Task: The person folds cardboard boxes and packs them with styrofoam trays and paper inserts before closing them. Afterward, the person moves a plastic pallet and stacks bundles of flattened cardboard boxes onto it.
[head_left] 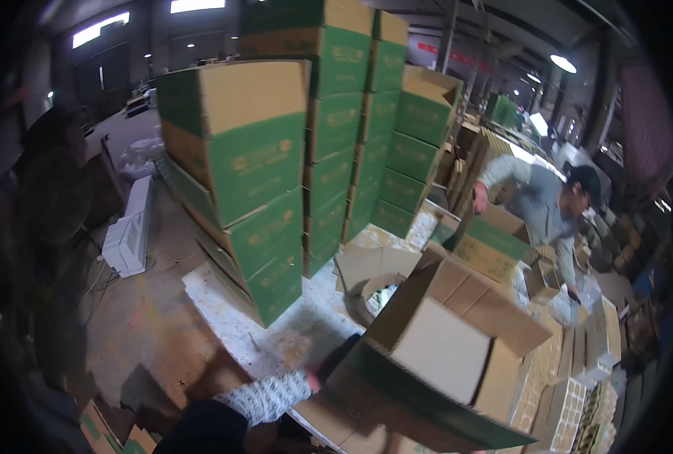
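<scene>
A large green and brown cardboard box (442,393), tilted with its flaps up, takes up the lower middle of the view. A pale flat sheet (442,348) shows inside it. My left hand (335,365), in a dark covering below a patterned sleeve, grips the box at its left side; its fingers are blurred and partly hidden. At the bottom edge, under the box's near side, a small patch of my right hand (403,445) seems to show; its fingers are hidden.
Tall stacks of green and brown boxes (264,204) stand ahead on a whitish board (226,303). To the right, a co-worker (540,200) leans over another open box (491,242). Divided trays (567,416) lie at the lower right. A white long case (128,234) is on the floor.
</scene>
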A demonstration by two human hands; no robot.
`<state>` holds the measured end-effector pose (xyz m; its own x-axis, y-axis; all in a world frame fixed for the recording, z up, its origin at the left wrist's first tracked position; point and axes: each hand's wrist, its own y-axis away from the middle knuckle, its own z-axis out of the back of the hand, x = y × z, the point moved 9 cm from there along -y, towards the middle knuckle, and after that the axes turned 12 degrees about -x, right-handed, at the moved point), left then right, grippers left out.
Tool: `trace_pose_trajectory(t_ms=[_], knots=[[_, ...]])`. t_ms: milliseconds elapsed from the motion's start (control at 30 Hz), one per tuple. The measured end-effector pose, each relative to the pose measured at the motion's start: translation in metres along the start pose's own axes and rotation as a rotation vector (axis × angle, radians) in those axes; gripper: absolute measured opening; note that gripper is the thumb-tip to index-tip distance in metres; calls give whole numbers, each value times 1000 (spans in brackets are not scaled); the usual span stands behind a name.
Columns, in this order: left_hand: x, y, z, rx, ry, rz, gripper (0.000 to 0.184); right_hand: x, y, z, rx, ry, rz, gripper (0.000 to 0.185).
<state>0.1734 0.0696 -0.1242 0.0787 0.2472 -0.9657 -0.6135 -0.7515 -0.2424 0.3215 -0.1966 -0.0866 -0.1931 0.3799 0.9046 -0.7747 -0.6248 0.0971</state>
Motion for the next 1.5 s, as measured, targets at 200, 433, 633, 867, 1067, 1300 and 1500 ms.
trace_pose_trajectory(t_ms=[200,433,633,867,1067,1300,1500], knots=[[-217,-45,125,-322,93,-605,48,165,-40,-77,55,-388,306,60],[-317,-89,446,-1104,301,-542,57,376,-73,-132,162,-1099,499,64],[-276,-233,561,-643,57,-682,41,485,-96,-212,449,-1373,350,67],[-232,-244,562,-729,364,-360,51,539,-127,-186,-564,-114,1182,63],[-202,-261,588,-679,358,-533,56,535,-119,-245,-492,-231,1289,59],[-90,-66,464,-1130,309,-286,56,626,-30,-164,-519,-320,1793,28],[167,2,307,-1043,195,225,56,643,-45,-227,319,-252,1438,32]])
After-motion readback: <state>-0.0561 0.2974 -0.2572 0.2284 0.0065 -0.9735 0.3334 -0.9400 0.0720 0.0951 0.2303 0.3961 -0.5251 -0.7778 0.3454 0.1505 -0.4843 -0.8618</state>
